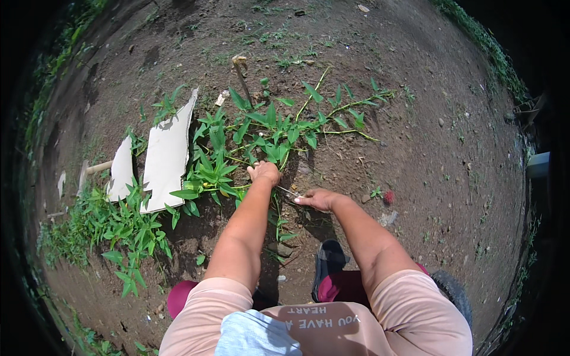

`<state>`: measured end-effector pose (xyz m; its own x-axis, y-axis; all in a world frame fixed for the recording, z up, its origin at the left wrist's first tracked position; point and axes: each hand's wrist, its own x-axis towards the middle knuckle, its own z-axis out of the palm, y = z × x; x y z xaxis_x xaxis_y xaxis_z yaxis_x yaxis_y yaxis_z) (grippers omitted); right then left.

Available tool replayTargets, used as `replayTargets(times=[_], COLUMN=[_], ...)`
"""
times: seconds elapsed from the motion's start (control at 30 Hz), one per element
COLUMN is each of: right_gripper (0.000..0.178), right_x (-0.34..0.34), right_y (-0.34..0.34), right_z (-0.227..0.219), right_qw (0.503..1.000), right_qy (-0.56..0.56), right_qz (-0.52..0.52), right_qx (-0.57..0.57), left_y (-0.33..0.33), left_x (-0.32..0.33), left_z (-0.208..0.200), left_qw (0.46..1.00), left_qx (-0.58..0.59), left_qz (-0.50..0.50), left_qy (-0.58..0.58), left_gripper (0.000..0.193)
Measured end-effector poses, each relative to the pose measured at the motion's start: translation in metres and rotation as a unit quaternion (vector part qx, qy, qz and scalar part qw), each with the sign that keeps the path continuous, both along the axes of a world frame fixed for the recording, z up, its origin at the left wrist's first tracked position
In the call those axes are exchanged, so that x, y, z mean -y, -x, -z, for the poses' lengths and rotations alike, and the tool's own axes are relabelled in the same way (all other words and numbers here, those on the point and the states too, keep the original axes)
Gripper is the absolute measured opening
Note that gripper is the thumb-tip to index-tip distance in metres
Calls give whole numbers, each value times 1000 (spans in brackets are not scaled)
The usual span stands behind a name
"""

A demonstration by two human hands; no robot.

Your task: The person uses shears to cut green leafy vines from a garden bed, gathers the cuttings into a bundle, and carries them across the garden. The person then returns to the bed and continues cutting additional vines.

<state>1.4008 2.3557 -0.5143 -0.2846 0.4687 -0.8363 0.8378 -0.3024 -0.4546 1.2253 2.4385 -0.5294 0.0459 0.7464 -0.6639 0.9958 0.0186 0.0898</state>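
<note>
Green weed sprawling over bare soil, leafy stems fanning out beyond the left grip and off toward its right. Left grip closed in a fist around the stems at the plant's base, knuckles up, arm stretched straight forward. Right grip just beside and slightly nearer the body, fingers pinched shut on a thin blade whose tip points toward the stems under the left fist; kind of tool too small to tell. Past the left grip, a short stake standing tilted in the ground. To the left grip's left, two pale flat boards lying side by side on the soil, the larger one touching the weed's outer leaves, the smaller one farther out. Nearer the body on that side, a second clump of the same leafy growth. To the right grip's right, a small red object and scattered pebbles on the dirt. Below the right forearm, a dark shoe planted on the ground. Pink sleeves at the lower edge.
</note>
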Motion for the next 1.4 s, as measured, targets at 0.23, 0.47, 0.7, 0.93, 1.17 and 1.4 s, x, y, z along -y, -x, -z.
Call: replayTargets(times=[0.23, 0.47, 0.7, 0.93, 1.17, 1.4], right_gripper=[86, 79, 74, 83, 82, 77], right_x=[-6, -13, -13, -12, -9, -16], right_y=[16, 44, 41, 43, 43, 49], right_z=[-2, 12, 5, 11, 19, 33], right_qw=[996, 990, 998, 991, 986, 957], right_qy=[-64, -129, -42, -119, -97, -4], right_qz=[55, 47, 39, 52, 105, 229], right_qx=[-17, -20, -37, -31, -81, -180], left_y=[-1, -5, 5, 61, 81, 105], left_x=[-26, -27, -24, -55, -49, -61], left_z=[-33, -43, -46, -1, 23, 1], left_qw=[998, 990, 983, 957, 977, 948], left_qx=[12, 7, 28, -16, 16, 294], left_qz=[58, 131, 132, 119, 116, -91], left_qy=[-2, -42, -122, -266, -175, -81], left_gripper=[42, 38, 33, 19, 17, 18])
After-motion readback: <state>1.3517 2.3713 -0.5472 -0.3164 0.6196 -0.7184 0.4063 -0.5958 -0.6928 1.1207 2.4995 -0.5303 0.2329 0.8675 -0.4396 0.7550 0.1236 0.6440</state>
